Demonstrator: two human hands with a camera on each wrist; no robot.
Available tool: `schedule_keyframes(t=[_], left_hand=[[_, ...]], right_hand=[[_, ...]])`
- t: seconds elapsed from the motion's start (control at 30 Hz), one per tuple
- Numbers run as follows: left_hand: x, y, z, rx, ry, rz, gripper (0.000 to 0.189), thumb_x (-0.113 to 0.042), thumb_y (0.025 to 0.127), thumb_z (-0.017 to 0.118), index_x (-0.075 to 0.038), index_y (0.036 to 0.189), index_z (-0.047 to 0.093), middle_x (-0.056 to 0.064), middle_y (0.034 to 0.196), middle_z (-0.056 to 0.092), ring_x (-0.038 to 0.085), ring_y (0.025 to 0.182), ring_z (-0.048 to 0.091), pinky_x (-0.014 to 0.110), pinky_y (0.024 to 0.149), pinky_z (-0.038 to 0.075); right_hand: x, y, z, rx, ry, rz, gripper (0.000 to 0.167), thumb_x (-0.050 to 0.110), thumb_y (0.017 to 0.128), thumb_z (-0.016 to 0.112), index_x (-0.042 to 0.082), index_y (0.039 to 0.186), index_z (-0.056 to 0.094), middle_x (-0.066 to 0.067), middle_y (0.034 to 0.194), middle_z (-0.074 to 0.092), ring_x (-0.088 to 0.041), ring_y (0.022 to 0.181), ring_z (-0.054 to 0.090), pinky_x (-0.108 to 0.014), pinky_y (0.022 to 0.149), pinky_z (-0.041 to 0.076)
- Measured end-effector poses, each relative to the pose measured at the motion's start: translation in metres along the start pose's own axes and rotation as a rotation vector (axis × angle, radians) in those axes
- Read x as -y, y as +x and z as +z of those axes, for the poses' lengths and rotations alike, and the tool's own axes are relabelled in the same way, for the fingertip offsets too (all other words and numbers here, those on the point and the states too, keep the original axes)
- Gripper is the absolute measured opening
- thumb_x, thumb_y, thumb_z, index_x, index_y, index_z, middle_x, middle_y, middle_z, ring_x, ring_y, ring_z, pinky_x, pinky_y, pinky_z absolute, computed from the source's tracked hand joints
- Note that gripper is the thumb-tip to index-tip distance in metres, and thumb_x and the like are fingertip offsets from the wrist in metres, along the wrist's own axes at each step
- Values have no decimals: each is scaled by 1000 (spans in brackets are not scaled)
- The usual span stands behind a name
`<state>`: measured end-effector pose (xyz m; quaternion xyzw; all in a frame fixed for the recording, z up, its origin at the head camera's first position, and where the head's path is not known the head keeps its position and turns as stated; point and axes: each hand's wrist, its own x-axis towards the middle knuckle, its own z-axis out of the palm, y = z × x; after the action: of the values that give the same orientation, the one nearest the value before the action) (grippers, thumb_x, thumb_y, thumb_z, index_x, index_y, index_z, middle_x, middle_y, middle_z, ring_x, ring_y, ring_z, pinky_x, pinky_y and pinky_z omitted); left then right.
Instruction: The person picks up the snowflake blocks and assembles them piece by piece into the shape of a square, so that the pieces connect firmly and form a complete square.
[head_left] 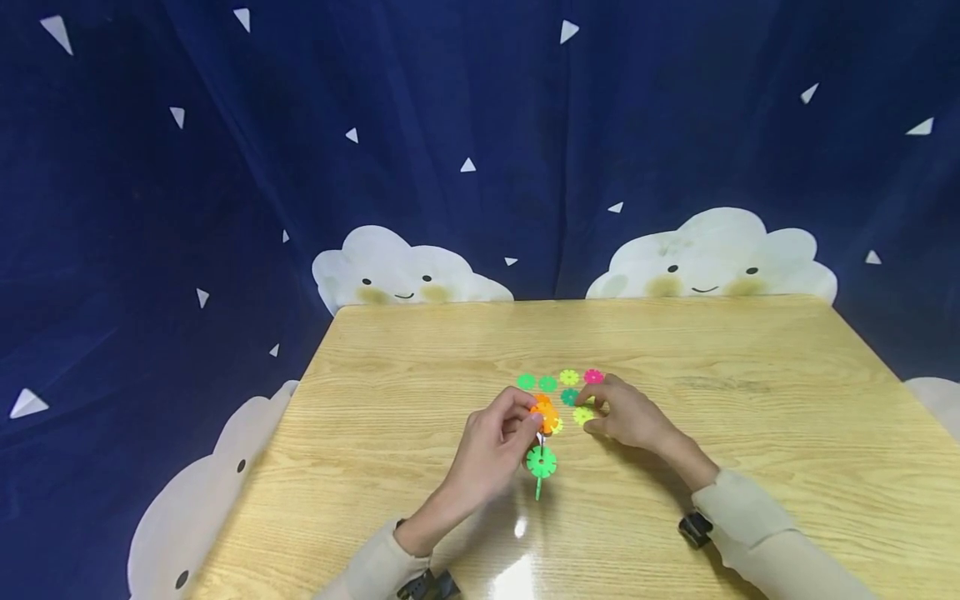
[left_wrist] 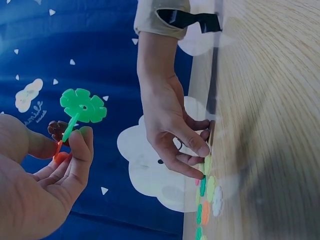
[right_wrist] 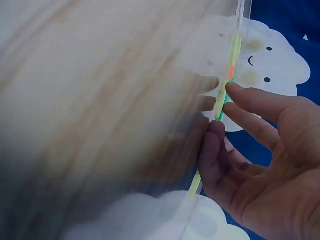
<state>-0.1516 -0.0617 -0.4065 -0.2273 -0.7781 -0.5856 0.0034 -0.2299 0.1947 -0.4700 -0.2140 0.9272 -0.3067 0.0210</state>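
Joined discs (head_left: 541, 455) (green, orange, notched) are pinched by the left hand (head_left: 491, 446), the right hand (head_left: 632, 415) loose at a yellow disc (head_left: 581, 413).

We see smooth plastic discs (head_left: 548, 386) on a glossy wood-grained tabletop (head_left: 405, 358), matt cloth curtain (head_left: 495, 83) at twelve o'clock.

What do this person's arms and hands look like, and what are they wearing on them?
The left hand and right hand are bare, with no gloves. The left sleeve and right sleeve are plain, pale cream. A small black device sits at each wrist, left and right. No cables can be made out.
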Motion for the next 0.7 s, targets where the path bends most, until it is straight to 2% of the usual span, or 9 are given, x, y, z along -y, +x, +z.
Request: schedule_keyframes(t=[0.07, 0.13, 0.23, 0.33, 0.6, 0.7], left_hand=[[0, 0, 0, -1, -3, -3, 9, -6, 104, 61, -4, 112, 61, 18, 94, 74, 3, 69, 66, 16, 57, 48], [0, 0, 0, -3, -4, -2, 8, -6, 104, 61, -4, 112, 61, 18, 94, 74, 3, 69, 66, 16, 57, 48], [-1, 0, 0, -4, -7, -4, 8, -6, 104, 61, -4, 111, 61, 15, 93, 74, 4, 69, 66, 17, 58, 50], [-1, 0, 1, -6, -2, 2, 8, -6, 104, 61, -3, 111, 61, 15, 92, 74, 4, 69, 66, 17, 58, 50], [-3, -1, -1, -6, -2, -10, 8, -7, 104, 61, -6, 113, 61, 15, 95, 75, 4, 70, 67, 16, 59, 49], [-4, -1, -1, -7, -3, -14, 8, -7, 104, 61, -6, 113, 61, 13, 94, 75, 5, 69, 67, 17, 58, 49]], right_hand=[[2, 0, 1, -2, -24, -27, 32, 4, 82, 85, 8, 112, 74, -11, 110, 65, -31, 99, 64, -46, 80, 55], [3, 1, 2, 9, -39, -47, 32, 2, 83, 84, 8, 112, 74, -9, 111, 67, -30, 99, 64, -47, 83, 55], [5, 1, 3, 28, -45, -93, 33, -4, 82, 82, 7, 111, 73, -6, 109, 69, -26, 96, 63, -43, 83, 55], [6, 0, 4, 47, -25, -126, 34, -11, 82, 79, 6, 110, 73, -6, 105, 68, -22, 92, 62, -35, 78, 55], [7, 0, 3, 101, 2, -98, 40, -14, 82, 77, 4, 117, 70, -9, 103, 62, -22, 94, 60, -31, 76, 54], [7, -2, 2, 99, -13, -98, 37, -11, 82, 80, 5, 114, 71, -8, 101, 61, -21, 93, 58, -31, 76, 53]])
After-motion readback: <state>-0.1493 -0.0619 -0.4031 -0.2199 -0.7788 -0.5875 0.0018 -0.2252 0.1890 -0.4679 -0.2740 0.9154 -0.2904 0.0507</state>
